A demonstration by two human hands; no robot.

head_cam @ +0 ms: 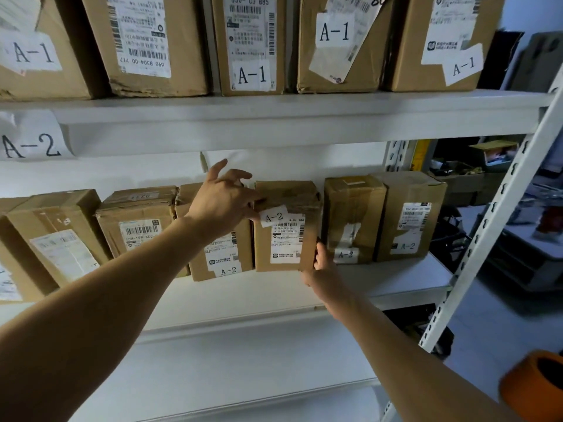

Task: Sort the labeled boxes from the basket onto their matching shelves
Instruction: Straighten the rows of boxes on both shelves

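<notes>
A brown cardboard box labelled "A-2" (pixel 286 226) is held upright on the white metal shelf marked "A-2" (pixel 396 281).

The left hand (pixel 224 202) is pressed against the box's upper left edge, fingers loosely spread. The right hand (pixel 321 260) grips its lower right corner. The box stands mid-shelf between other "A-2" cardboard boxes (pixel 353 219). Boxes labelled "A-1" (pixel 249 44) are seen on the shelf above.

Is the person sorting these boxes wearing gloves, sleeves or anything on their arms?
No. The left hand and right hand are bare, without gloves, and both forearms show no sleeve up to the frame edge. No watch, ring or wristband is visible.
</notes>
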